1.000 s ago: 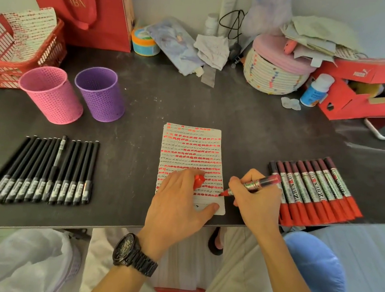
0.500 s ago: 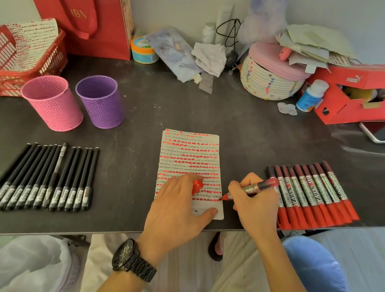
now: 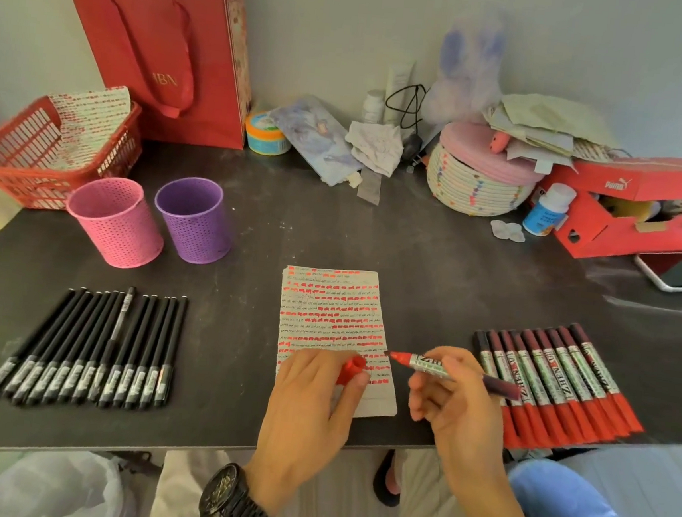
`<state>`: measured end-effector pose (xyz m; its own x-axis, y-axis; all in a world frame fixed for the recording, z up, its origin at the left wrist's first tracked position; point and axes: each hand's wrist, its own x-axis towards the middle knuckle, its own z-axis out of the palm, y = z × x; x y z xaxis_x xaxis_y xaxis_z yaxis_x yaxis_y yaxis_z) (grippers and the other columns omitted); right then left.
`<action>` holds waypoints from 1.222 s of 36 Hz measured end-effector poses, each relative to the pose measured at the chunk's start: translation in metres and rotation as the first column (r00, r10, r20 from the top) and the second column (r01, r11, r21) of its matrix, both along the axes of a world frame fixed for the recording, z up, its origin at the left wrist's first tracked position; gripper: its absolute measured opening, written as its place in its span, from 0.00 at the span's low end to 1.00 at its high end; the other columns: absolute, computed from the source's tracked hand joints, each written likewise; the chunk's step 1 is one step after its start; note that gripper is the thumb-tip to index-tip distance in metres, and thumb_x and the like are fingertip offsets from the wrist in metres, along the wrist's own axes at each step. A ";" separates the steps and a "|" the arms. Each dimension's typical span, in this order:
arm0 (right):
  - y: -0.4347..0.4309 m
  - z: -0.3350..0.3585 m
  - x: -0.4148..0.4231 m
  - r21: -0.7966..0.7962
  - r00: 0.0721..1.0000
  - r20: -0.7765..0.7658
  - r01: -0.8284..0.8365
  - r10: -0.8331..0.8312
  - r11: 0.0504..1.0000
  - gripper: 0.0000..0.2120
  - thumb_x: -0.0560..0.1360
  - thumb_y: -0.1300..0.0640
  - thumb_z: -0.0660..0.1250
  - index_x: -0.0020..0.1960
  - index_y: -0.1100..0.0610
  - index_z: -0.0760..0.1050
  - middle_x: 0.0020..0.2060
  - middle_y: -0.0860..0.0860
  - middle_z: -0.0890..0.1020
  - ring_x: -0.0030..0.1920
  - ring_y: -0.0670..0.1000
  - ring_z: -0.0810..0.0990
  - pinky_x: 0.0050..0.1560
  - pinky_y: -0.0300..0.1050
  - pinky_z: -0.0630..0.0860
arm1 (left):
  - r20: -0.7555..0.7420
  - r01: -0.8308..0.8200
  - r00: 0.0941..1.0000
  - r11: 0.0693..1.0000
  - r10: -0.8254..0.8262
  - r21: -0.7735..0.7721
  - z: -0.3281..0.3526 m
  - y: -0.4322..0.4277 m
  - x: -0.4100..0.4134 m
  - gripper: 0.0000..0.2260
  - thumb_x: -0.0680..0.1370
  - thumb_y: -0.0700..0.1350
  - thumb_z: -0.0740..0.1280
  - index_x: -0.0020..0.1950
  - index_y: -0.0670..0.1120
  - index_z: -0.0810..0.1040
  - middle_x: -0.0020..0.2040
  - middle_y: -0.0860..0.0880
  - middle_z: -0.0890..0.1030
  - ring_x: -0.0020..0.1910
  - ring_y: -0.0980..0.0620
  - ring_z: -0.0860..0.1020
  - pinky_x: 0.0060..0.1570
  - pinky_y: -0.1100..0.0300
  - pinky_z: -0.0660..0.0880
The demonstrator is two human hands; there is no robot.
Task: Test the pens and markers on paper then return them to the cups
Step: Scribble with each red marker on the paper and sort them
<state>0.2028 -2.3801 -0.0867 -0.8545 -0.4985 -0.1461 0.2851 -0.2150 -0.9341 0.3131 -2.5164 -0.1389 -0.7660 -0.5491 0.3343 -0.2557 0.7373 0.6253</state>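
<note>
I am lifting the red marker (image 3: 429,364) off the paper (image 3: 327,298). A moment ago its tip was marking the lower lines; now it is pointing sideways at the red cap (image 3: 351,369). My right grip (image 3: 453,411) is clamping the barrel, and my left grip (image 3: 307,413) is pinching the cap over the sheet. I am judging this test finished and capping next, with the pink cup (image 3: 113,222) and purple cup (image 3: 193,219) standing well apart on the tabletop (image 3: 435,259).

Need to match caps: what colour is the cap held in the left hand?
Red cap, best seen in the head view.
</note>
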 end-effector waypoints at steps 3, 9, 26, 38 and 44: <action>-0.001 0.001 0.004 0.014 1.000 0.022 0.017 -0.017 1.000 0.09 0.81 0.61 0.61 0.43 0.59 0.75 0.31 0.61 0.79 0.26 0.55 0.76 0.25 0.43 0.72 | -0.010 0.022 1.000 1.000 -0.022 -0.014 0.000 0.000 0.000 0.11 0.82 0.63 0.56 0.60 0.62 0.71 0.56 0.66 0.76 0.57 0.64 0.71 0.57 0.66 0.68; 0.000 -0.002 0.007 0.039 0.999 0.034 0.022 -0.024 0.999 0.08 0.82 0.61 0.60 0.45 0.61 0.73 0.30 0.61 0.79 0.25 0.54 0.75 0.24 0.43 0.70 | -0.027 0.044 0.999 0.999 -0.045 -0.023 0.003 0.000 0.001 0.13 0.82 0.61 0.58 0.65 0.61 0.73 0.57 0.63 0.77 0.58 0.61 0.73 0.59 0.61 0.71; 0.006 -0.009 0.008 0.080 0.993 -0.057 -0.096 0.101 0.992 0.08 0.79 0.59 0.65 0.41 0.56 0.77 0.32 0.63 0.80 0.27 0.56 0.76 0.26 0.44 0.72 | 0.021 0.080 0.997 0.995 -0.079 -0.063 0.012 0.001 0.004 0.19 0.82 0.57 0.59 0.73 0.57 0.70 0.56 0.58 0.76 0.56 0.57 0.72 0.58 0.58 0.70; 0.027 0.001 -0.002 0.057 0.963 -0.100 -0.247 0.252 0.967 0.29 0.61 0.37 0.82 0.53 0.55 0.86 0.38 0.62 0.84 0.28 0.50 0.77 0.28 0.41 0.73 | -0.076 0.246 0.969 0.944 -0.235 0.220 0.040 -0.006 0.013 0.11 0.81 0.62 0.59 0.63 0.71 0.68 0.60 0.66 0.76 0.63 0.59 0.74 0.59 0.65 0.70; 0.034 0.009 0.002 0.060 0.905 -0.148 -0.393 0.398 0.917 0.27 0.68 0.39 0.78 0.62 0.52 0.83 0.38 0.60 0.84 0.26 0.49 0.74 0.27 0.39 0.71 | -0.177 0.303 0.951 0.885 -0.255 0.353 0.055 -0.013 0.018 0.09 0.81 0.50 0.65 0.59 0.62 0.76 0.56 0.58 0.81 0.59 0.52 0.78 0.56 0.64 0.72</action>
